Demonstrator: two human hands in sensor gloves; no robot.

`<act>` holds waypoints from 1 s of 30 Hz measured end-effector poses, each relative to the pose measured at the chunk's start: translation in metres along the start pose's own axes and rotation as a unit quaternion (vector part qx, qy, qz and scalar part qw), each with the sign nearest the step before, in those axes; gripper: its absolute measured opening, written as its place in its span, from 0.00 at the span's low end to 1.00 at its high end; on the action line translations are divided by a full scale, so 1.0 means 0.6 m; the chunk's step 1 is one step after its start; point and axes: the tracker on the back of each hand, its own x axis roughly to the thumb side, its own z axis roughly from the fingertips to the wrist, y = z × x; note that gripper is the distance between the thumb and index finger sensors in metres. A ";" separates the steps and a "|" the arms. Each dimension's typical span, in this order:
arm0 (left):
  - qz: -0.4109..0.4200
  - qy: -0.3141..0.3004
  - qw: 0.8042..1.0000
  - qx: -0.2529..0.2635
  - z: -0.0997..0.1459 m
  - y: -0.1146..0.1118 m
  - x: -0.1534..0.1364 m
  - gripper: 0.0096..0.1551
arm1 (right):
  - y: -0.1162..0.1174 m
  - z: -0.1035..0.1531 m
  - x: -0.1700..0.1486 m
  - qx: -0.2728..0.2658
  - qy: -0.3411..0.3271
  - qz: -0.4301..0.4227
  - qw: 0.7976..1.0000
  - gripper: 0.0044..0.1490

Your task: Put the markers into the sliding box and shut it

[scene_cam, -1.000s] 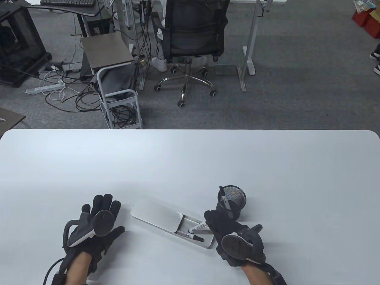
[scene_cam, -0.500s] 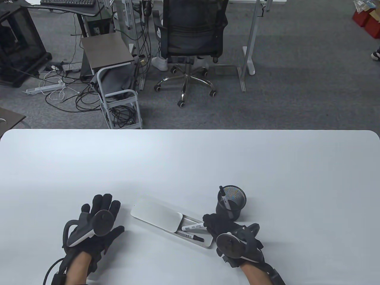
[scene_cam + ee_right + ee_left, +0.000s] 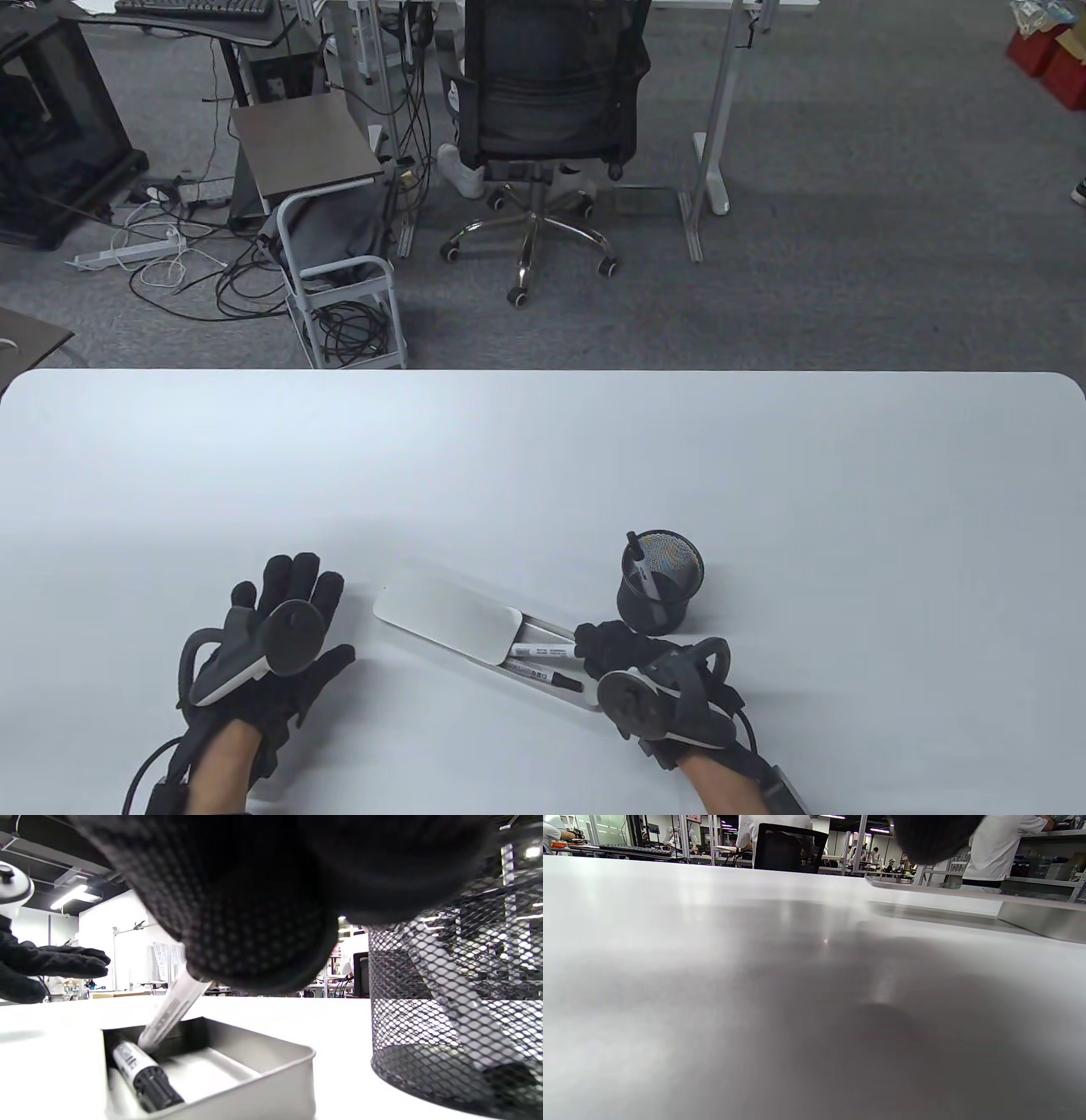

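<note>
Table view showed right hand (image 3: 632,662) pinching a marker (image 3: 543,651) over the half-open sliding box (image 3: 475,628), left hand (image 3: 271,645) flat, fingers spread, holding nothing.

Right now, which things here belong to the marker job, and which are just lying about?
Job:
- sliding box, lid half open
- marker in box
- marker held by right hand
- marker in mesh cup

Lying about:
- office chair
- white cart

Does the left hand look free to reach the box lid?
Probably yes: the left hand lies open and holding nothing, beside the lid, with only bare table between them.
</note>
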 end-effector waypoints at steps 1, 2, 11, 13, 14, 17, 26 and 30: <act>0.000 0.000 1.000 0.000 0.000 0.000 0.000 0.52 | 0.001 0.000 0.001 0.002 -0.001 0.003 1.000 0.24; 0.000 0.000 1.000 0.000 0.000 0.000 0.000 0.52 | 0.002 -0.001 0.002 0.003 -0.002 0.004 1.000 0.25; 0.000 0.000 1.000 0.000 0.000 0.000 0.000 0.52 | 0.015 -0.007 0.012 0.032 -0.011 0.031 0.999 0.26; 0.000 0.000 1.000 0.000 0.000 0.000 0.000 0.52 | 0.018 -0.009 0.016 0.039 -0.015 0.039 0.998 0.26; -0.001 0.000 1.000 -0.001 0.000 0.001 0.000 0.52 | 0.019 -0.010 0.018 0.042 -0.017 0.043 0.998 0.26; -0.001 -0.001 1.000 -0.001 0.000 0.001 0.000 0.52 | 0.023 -0.011 0.023 0.050 -0.022 0.052 0.997 0.25; -0.003 -0.003 1.000 -0.002 -0.001 0.000 0.002 0.52 | 0.036 -0.017 0.043 0.074 -0.044 0.085 0.993 0.23; -0.003 -0.003 1.000 -0.002 -0.001 0.000 0.003 0.52 | 0.041 -0.018 0.049 0.080 -0.052 0.102 0.990 0.23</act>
